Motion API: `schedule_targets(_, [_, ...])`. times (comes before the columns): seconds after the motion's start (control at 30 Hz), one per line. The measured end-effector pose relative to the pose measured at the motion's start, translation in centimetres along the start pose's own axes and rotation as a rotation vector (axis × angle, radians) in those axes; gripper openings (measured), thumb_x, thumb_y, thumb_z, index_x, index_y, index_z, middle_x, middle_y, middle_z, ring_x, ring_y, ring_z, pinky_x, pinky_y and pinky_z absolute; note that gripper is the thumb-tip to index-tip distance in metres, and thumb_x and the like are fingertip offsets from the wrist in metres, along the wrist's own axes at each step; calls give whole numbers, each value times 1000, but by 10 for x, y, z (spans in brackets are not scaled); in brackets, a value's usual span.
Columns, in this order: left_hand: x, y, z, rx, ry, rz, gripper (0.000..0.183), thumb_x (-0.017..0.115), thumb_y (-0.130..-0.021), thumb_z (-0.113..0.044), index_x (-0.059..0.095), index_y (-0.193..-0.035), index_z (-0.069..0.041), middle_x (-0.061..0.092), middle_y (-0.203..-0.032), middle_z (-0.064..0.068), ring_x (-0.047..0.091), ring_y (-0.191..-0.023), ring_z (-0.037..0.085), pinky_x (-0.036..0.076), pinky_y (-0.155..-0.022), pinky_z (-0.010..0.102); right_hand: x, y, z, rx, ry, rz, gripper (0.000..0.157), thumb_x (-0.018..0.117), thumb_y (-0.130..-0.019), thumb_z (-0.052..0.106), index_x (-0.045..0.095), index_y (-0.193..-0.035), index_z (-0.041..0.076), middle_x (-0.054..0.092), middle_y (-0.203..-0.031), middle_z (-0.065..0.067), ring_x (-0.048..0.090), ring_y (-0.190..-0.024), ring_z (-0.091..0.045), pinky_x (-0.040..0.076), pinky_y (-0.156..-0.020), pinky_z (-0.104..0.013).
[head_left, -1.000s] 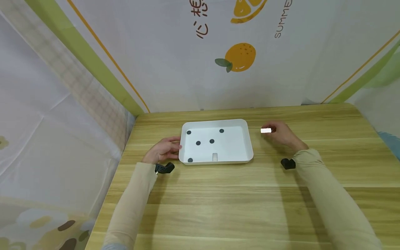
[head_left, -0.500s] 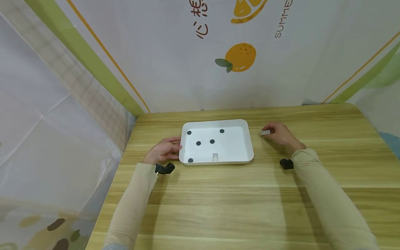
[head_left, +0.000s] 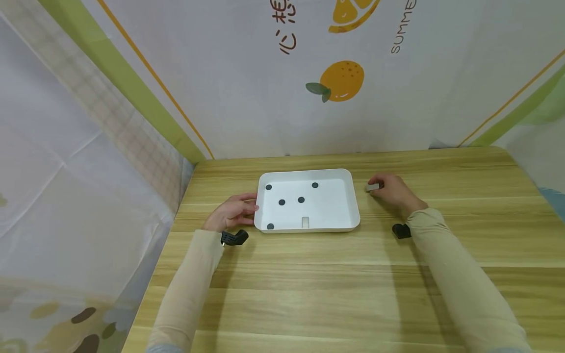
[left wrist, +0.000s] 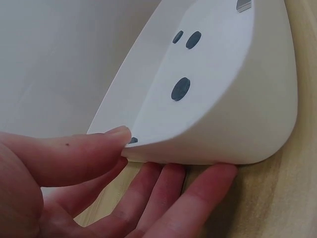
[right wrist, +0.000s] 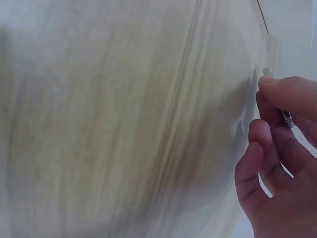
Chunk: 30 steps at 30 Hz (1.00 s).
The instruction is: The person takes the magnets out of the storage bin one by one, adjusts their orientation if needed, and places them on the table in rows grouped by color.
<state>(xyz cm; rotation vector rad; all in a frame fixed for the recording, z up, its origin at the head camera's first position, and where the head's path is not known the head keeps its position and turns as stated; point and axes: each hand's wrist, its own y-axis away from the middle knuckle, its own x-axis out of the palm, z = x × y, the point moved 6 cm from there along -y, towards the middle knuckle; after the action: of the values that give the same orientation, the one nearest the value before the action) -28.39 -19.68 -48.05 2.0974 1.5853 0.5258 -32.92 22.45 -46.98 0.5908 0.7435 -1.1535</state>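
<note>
A shallow white tray [head_left: 331,208] lies on the wooden table in the head view. My left hand [head_left: 230,212] holds its left end, the thumb tip at the rim and the fingers [left wrist: 210,186] against the outer wall. Several dark round discs [head_left: 301,200] and one small silver rectangle [head_left: 305,222] lie inside the tray. To the right of the tray, my right hand [head_left: 393,190] pinches a small flat silver rectangular piece [head_left: 372,187] between thumb and fingers. In the right wrist view its metallic end [right wrist: 288,119] shows between the fingers, which hide most of it.
The wooden table [head_left: 309,294] extends around the tray. A white cloth [head_left: 247,108] with fruit prints hangs along its back edge, and another cloth [head_left: 88,162] hangs at the left. Each wrist carries a black camera mount [head_left: 235,238].
My right hand has shifted slightly left, and the silver piece has turned, losing its bright white glare. My left hand and the tray stay in place.
</note>
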Motion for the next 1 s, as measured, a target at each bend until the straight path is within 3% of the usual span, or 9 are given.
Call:
schedule_targets(0.67, [-1, 0, 0, 12, -12, 2, 61, 55, -93, 3, 33, -149, -8, 56, -123, 15, 64, -90, 18, 57, -73, 33, 4, -2, -1, -31, 33, -43, 24, 60, -92, 5, 62, -113, -7, 63, -112, -27, 59, -102, -39, 47, -90, -51])
schedule_targets(1.0, [0, 0, -1, 5, -18, -6, 61, 54, -94, 2, 32, -149, -8, 55, -124, 14, 63, -92, 19, 58, -78, 37, 6, -3, 6, -79, 21, -100, 20, 63, -91, 5, 65, -108, -7, 65, -106, -26, 60, -97, -38, 47, -86, -49])
